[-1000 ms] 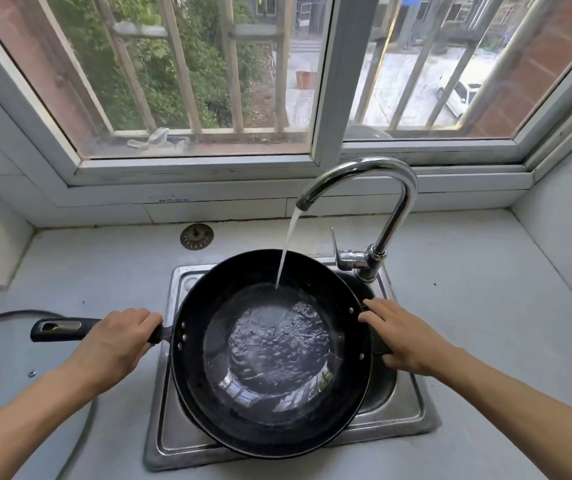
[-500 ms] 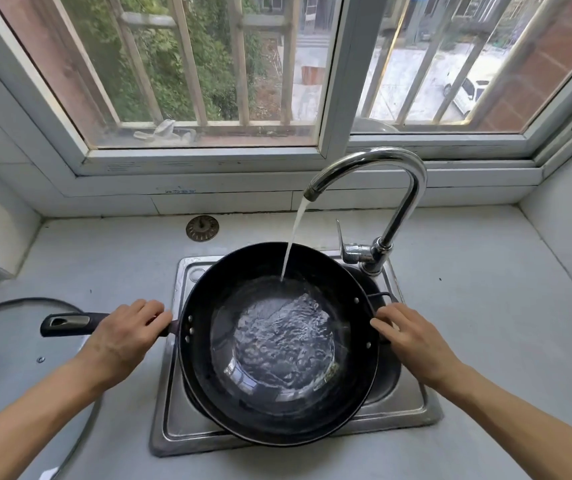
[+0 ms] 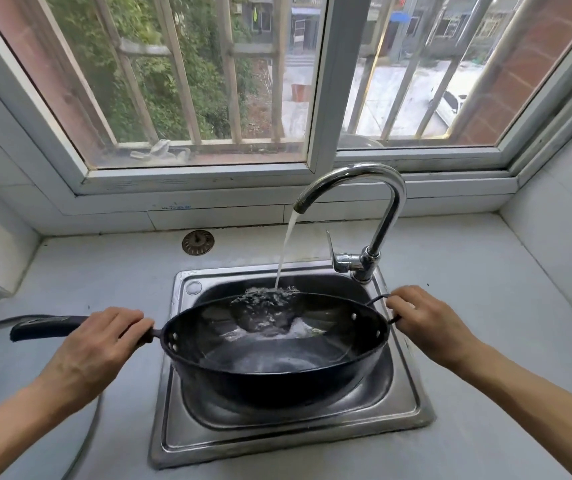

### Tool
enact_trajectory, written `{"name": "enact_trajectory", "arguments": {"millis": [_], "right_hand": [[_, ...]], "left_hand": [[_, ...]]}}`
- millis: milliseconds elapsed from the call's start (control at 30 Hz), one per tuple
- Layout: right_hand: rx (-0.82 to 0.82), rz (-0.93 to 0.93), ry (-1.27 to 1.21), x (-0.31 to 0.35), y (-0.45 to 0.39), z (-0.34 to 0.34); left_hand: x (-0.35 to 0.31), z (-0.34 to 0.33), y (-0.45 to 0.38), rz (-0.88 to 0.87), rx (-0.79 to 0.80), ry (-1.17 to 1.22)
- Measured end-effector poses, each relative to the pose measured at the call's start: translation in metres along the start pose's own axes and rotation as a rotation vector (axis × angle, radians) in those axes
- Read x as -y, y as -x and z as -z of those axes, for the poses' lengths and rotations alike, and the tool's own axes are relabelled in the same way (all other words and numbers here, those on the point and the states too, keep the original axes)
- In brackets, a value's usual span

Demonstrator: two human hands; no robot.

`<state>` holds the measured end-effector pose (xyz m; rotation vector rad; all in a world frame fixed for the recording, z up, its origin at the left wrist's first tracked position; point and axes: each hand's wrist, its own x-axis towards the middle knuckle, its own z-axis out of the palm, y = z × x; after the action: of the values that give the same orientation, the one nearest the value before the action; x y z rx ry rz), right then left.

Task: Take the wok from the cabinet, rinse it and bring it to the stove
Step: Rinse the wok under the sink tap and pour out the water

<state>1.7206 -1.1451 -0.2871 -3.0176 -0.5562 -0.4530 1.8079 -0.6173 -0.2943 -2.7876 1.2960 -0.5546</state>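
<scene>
2 hands are used so the wok (image 3: 274, 344) is held steady over the sink (image 3: 405, 410), tilted under the tap (image 3: 357, 209): left hand (image 3: 99, 341) fingers wrapped around its long handle, right hand (image 3: 423, 318) fingers curled on the loop handle.

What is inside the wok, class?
Water lies inside the wok, churned where the tap's stream lands at its far side. The near wall hides part of the bottom.
</scene>
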Motion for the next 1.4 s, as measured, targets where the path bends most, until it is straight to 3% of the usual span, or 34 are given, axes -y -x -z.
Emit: {"name": "enact_trajectory", "arguments": {"millis": [600,733,900,1400], "right_hand": [[0.271,0.072,-0.119,-0.022,-0.011,0.001],[0.251,0.076,-0.157,-0.025,-0.022,-0.001],[0.135,0.093,-0.170,-0.031,-0.036,-0.004],[0.079,0.123,-0.171,-0.047,-0.047,-0.029]], "left_hand": [[0.013,-0.007,-0.017,0.071,0.141,0.249],[0.029,-0.020,-0.024,0.148,0.266,0.354],[0.031,-0.021,-0.036,0.382,0.443,0.524],[0.046,-0.027,-0.049,0.306,0.548,0.590]]}}
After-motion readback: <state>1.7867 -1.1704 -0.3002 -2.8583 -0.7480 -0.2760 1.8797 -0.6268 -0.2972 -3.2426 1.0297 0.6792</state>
